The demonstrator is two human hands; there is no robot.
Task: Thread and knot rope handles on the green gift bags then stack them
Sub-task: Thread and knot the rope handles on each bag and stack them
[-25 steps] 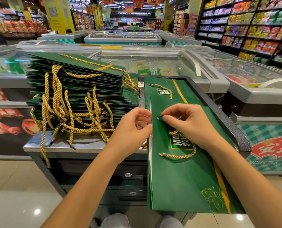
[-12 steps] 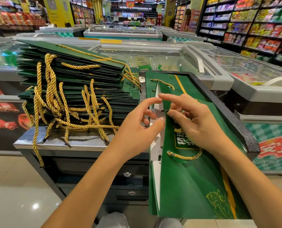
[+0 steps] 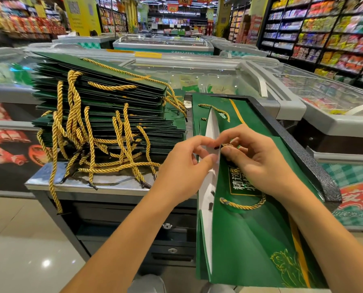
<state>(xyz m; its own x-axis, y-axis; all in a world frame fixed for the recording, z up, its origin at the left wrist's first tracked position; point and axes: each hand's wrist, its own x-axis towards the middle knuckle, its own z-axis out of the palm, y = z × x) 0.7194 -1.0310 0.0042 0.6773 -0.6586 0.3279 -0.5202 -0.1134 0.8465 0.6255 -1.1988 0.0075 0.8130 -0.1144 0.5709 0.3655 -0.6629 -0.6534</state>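
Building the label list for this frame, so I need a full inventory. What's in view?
stack: one, many green bags with gold rope handles, left on the table
bag: one, green, white inside, flat at right, mouth parted
rope: one, gold, loop on the bag's face by the right wrist
far rope: one, gold, at the bag's far end
table: one, steel, under the stack
rim: one, speckled black, along the bag's right side
freezers: several, pale, glass-topped, behind
shelves: stocked, far right
left hand: pinches the bag's white edge
right hand: pinches the rope at the bag's edge
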